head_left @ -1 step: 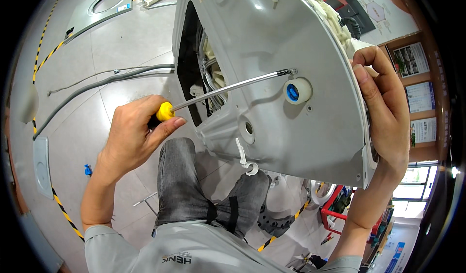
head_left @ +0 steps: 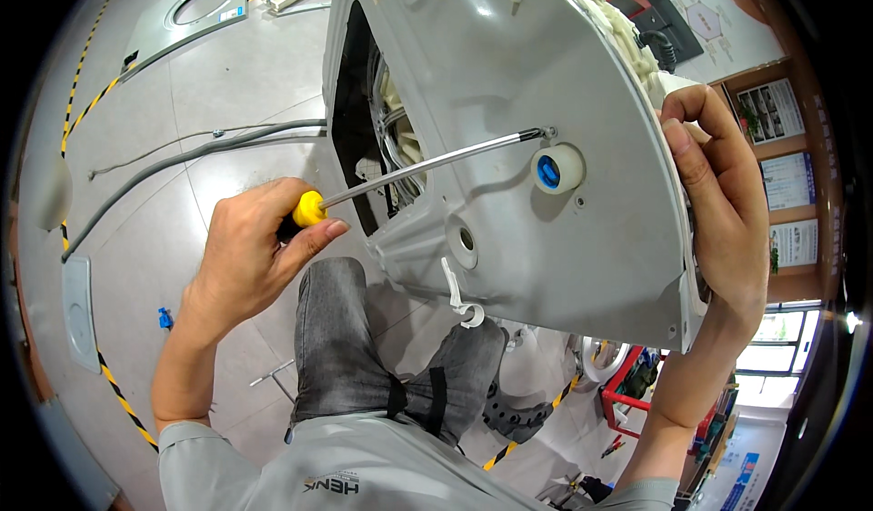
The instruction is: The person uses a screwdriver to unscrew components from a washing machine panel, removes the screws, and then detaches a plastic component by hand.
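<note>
My left hand (head_left: 264,238) is closed round the yellow handle of a screwdriver (head_left: 400,174), whose long shaft reaches across to a small screw (head_left: 549,134) on a grey metal appliance panel (head_left: 500,238). Just below the screw is a white round fitting with a blue centre (head_left: 555,172). My right hand (head_left: 714,188) grips the panel's right edge, fingers curled over it beside cream-coloured parts (head_left: 618,34). A dark opening (head_left: 355,102) with parts inside is at the panel's left, and a white plastic clip (head_left: 464,306) hangs near its lower edge.
A grey hose (head_left: 191,155) runs over the tiled floor at left, near loose panels (head_left: 182,34) and hazard tape. A small blue part (head_left: 165,318) lies lower left. My legs (head_left: 332,338) are below the panel. A red cart (head_left: 627,388) and black round part (head_left: 509,415) are lower right.
</note>
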